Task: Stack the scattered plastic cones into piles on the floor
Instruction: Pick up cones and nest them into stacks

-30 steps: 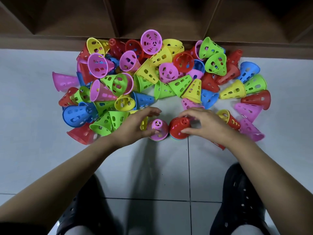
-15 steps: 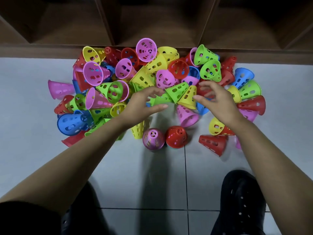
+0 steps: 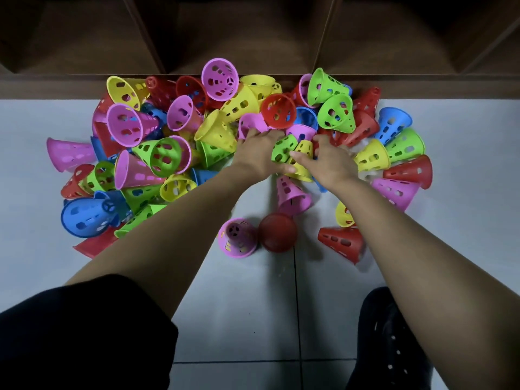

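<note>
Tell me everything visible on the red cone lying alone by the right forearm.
The red cone looks like smooth plastic, its wall pierced by rows of oval slots. It lies on its side on the grey tiled floor, narrow end pointing left, wide rim toward the right forearm. A yellow cone sits just behind it; contact is unclear. No hand touches it.

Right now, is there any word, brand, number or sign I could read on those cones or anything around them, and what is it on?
No readable text anywhere.
Cones: only cut-out holes, no print; the same goes for the green cone the left hand grips and the yellow cone the right hand grips.
Floor and wooden shelf: bare.
Shoe: pale dots, not letters.
</note>
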